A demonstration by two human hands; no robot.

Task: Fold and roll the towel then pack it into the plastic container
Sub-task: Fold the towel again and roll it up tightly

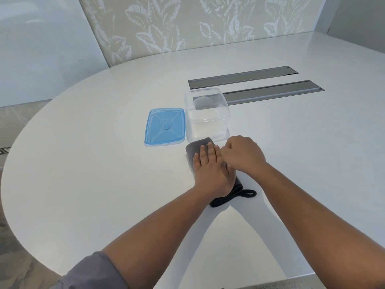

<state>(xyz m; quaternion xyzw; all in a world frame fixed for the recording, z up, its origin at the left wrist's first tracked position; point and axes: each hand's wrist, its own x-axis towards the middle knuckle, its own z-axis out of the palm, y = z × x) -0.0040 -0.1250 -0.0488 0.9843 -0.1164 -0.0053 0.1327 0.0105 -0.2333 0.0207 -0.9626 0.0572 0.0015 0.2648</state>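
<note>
Towel [200,147] long axis toward container [207,119]; left hand [210,170] flat atop.

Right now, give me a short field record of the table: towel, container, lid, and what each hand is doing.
towel: grey towel, folded into a narrow strip on the white table, its loop at the near end
container: clear plastic container, open, empty, just beyond the towel
lid: blue lid, flat on the table, left of the container
left hand: left hand pressing flat on the towel
right hand: right hand, fingers curled at the towel's right edge; grip unclear
</note>
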